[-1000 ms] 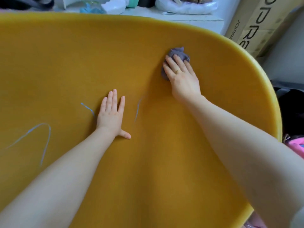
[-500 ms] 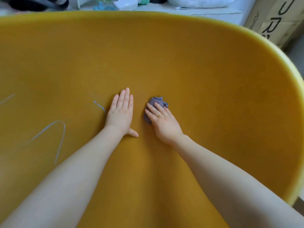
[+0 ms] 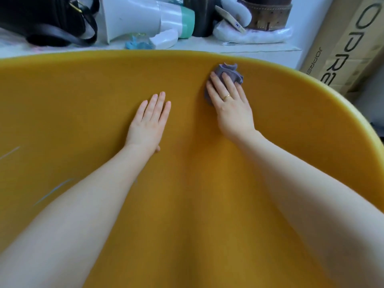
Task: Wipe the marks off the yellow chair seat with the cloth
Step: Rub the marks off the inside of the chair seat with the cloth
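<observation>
Filling the view, the yellow chair seat (image 3: 187,204) carries faint blue marks (image 3: 54,191) far left, nearer the flat, released left hand (image 3: 148,123); the right hand (image 3: 230,104) presses the purple cloth (image 3: 228,72) near the back rim, well apart from them.

Two hands, left (image 3: 148,123) and right (image 3: 232,107); one cloth (image 3: 229,72); one yellow chair seat (image 3: 83,96); two faint marks (image 3: 54,190) (image 3: 10,152); one cardboard box (image 3: 351,44).

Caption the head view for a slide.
Right hand presses a cloth near the yellow seat's far rim; left hand rests flat; faint marks remain at left.
</observation>
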Action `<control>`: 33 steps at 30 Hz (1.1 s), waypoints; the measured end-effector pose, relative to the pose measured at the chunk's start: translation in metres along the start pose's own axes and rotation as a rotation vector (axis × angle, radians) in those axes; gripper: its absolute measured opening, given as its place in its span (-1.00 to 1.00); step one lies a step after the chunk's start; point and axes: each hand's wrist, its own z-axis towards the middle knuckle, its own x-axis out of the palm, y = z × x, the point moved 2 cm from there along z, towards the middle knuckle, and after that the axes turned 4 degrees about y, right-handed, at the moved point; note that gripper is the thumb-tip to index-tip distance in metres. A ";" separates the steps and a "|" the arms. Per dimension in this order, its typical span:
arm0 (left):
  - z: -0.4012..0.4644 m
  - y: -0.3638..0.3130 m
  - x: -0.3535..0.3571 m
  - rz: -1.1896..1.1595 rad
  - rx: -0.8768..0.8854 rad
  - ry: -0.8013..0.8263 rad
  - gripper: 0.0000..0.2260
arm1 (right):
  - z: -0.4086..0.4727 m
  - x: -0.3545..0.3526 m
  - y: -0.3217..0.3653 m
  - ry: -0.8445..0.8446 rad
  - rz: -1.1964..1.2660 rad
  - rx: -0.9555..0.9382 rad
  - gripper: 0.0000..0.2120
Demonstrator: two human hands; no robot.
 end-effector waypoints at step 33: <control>0.020 0.022 0.034 -0.157 -0.010 -0.103 0.12 | -0.073 0.094 0.078 0.305 0.104 -0.307 -0.51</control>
